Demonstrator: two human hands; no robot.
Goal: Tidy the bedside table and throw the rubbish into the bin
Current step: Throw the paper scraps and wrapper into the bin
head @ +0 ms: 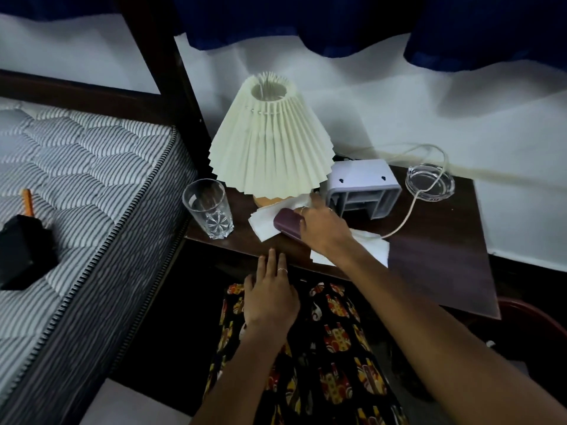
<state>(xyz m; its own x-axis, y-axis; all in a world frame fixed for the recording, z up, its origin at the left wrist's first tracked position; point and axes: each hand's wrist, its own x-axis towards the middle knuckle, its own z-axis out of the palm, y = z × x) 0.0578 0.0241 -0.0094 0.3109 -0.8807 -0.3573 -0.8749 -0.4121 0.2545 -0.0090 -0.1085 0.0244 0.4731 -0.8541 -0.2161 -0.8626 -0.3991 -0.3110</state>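
Your left hand [270, 297] rests flat on the tabletop [435, 259] edge; your right hand [322, 225], in front of the lamp [270, 139], grips the maroon case [287, 223]. Lift it straight off the tissues [264, 220].

A lamp [271, 139] stands at the back of the worktop [435, 259], a glass [208, 208] to its left, a box [363, 187] then an ashtray [429, 182] to its right, tissues [264, 220] in front; the bed [76, 167] lies left

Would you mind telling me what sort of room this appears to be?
Most likely a bedroom: a striped mattress in a dark bed frame, a bedside table next to it, and a pleated lamp on the table.
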